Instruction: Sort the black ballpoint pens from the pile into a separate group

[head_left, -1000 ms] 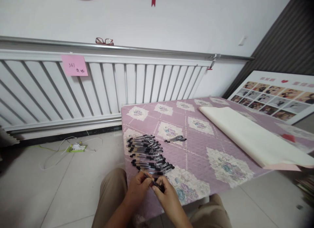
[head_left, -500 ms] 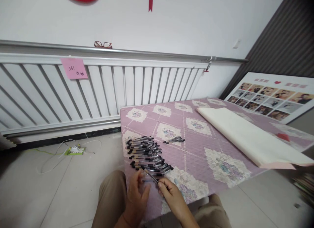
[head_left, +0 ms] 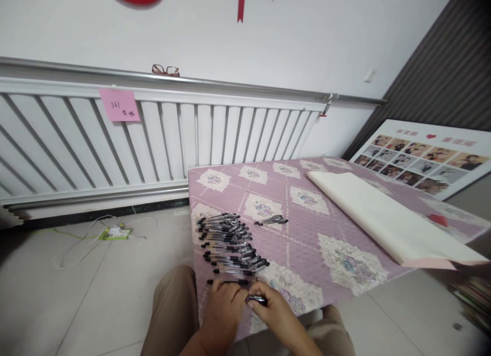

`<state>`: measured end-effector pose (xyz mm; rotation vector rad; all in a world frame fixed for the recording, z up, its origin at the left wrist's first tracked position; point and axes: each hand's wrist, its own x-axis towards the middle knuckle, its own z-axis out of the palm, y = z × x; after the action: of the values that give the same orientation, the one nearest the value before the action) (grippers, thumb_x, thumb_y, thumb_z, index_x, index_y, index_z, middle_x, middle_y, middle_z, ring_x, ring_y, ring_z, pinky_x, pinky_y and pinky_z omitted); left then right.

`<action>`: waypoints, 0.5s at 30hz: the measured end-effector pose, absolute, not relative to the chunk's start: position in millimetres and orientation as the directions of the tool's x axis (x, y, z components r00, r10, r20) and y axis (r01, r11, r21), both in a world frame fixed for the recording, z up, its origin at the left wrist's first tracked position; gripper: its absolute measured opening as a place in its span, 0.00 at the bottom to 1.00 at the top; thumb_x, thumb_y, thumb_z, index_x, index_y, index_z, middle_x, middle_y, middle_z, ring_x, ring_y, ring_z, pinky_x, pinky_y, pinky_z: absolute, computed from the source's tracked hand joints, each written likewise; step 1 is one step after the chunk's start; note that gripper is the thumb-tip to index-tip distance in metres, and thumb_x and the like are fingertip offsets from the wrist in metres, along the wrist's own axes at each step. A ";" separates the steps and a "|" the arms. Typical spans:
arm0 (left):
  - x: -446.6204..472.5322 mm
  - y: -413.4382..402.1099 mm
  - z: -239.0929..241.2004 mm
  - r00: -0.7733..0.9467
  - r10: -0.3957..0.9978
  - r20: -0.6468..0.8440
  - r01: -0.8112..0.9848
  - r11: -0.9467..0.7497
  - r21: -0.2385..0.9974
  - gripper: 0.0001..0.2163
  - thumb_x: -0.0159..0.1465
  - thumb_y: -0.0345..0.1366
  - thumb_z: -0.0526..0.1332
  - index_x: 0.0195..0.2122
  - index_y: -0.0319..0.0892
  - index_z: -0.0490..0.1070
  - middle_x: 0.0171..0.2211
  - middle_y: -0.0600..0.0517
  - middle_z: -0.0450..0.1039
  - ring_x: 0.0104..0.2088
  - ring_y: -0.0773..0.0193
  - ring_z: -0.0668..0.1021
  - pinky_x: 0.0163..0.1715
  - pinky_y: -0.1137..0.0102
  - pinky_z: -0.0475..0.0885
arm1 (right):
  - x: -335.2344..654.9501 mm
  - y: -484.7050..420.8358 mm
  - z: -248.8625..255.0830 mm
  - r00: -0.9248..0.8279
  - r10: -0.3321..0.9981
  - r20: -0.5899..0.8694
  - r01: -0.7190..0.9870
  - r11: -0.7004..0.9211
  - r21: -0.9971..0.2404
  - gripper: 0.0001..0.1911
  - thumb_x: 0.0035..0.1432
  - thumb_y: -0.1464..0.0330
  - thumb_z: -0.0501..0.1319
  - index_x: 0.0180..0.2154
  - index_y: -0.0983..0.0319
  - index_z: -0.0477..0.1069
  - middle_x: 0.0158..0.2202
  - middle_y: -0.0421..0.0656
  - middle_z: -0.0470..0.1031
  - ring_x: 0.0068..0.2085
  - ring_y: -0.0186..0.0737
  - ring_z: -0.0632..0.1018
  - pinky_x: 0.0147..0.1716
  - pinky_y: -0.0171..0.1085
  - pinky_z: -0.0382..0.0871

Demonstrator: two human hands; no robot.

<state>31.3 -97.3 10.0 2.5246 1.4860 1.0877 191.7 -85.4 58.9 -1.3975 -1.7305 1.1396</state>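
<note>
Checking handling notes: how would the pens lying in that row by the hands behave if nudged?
The pens look thin, light and stiff, so they would likely slide easily. Their round barrels may roll, though the clips and the quilted cloth should slow them.

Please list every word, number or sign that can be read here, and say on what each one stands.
"361": handwritten on the pink sticky note stuck to the white radiator.
Second line on the same note: handwritten marks, too small to read.
Photo board leaning at the right: a small red heart and pink labels along the top, too blurred to read.
Pens on the table: no print is legible.
</note>
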 end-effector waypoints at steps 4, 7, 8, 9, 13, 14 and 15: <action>28.0 -97.0 8.1 0.303 0.805 0.510 0.793 -0.510 0.334 0.08 0.66 0.31 0.53 0.39 0.45 0.71 0.32 0.51 0.73 0.31 0.62 0.74 0.32 0.69 0.66 | 192.8 -85.8 51.6 -0.093 0.992 -0.090 0.173 -0.073 -0.982 0.11 0.48 0.62 0.63 0.34 0.60 0.70 0.24 0.35 0.68 0.26 0.35 0.70 0.28 0.33 0.63; 26.6 -96.6 9.5 0.290 0.823 0.489 0.787 -0.496 0.366 0.09 0.65 0.30 0.51 0.39 0.45 0.71 0.31 0.51 0.73 0.30 0.62 0.75 0.30 0.70 0.66 | 188.2 -89.5 45.5 0.029 0.977 -0.211 -0.048 -0.209 -0.977 0.18 0.49 0.53 0.63 0.35 0.59 0.68 0.20 0.32 0.64 0.20 0.31 0.67 0.21 0.31 0.59; 26.3 -96.4 10.2 0.291 0.825 0.484 0.784 -0.495 0.374 0.09 0.65 0.30 0.51 0.39 0.45 0.70 0.31 0.51 0.73 0.30 0.62 0.75 0.30 0.70 0.66 | 185.7 -91.0 43.9 0.045 0.970 -0.240 -0.079 -0.236 -0.968 0.19 0.48 0.52 0.63 0.35 0.59 0.68 0.20 0.33 0.65 0.21 0.31 0.68 0.22 0.31 0.60; 25.9 -96.1 10.8 0.290 0.829 0.479 0.784 -0.493 0.378 0.10 0.65 0.30 0.51 0.40 0.45 0.70 0.31 0.51 0.74 0.31 0.62 0.75 0.30 0.70 0.67 | 182.8 -92.3 42.6 0.053 0.964 -0.260 -0.090 -0.254 -0.963 0.20 0.47 0.51 0.64 0.34 0.59 0.68 0.21 0.33 0.66 0.22 0.32 0.69 0.23 0.31 0.62; 24.3 -95.0 11.5 0.279 0.862 0.423 0.797 -0.454 0.398 0.07 0.63 0.30 0.54 0.39 0.45 0.70 0.32 0.51 0.75 0.32 0.61 0.76 0.31 0.69 0.68 | 169.1 -94.3 37.4 0.081 0.953 -0.291 -0.108 -0.281 -0.954 0.19 0.44 0.52 0.66 0.32 0.59 0.70 0.22 0.35 0.68 0.25 0.35 0.72 0.26 0.33 0.66; 24.0 -94.7 11.5 0.275 0.874 0.399 0.799 -0.439 0.411 0.06 0.63 0.30 0.55 0.38 0.45 0.70 0.32 0.51 0.75 0.32 0.60 0.76 0.31 0.69 0.68 | 165.9 -94.0 35.8 0.103 0.951 -0.290 -0.122 -0.277 -0.953 0.19 0.43 0.53 0.67 0.32 0.59 0.69 0.21 0.34 0.68 0.24 0.34 0.72 0.25 0.33 0.66; 23.8 -94.5 11.5 0.269 0.888 0.374 0.801 -0.422 0.425 0.06 0.62 0.30 0.56 0.37 0.45 0.70 0.31 0.52 0.75 0.32 0.60 0.76 0.31 0.69 0.68 | 163.0 -93.5 34.1 0.124 0.950 -0.288 -0.135 -0.271 -0.953 0.18 0.42 0.54 0.67 0.31 0.59 0.69 0.22 0.34 0.69 0.24 0.34 0.72 0.25 0.33 0.66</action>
<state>23.8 -94.5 11.5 2.3778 1.5962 0.8598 163.0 -93.5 34.1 -1.3870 -0.8694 1.3554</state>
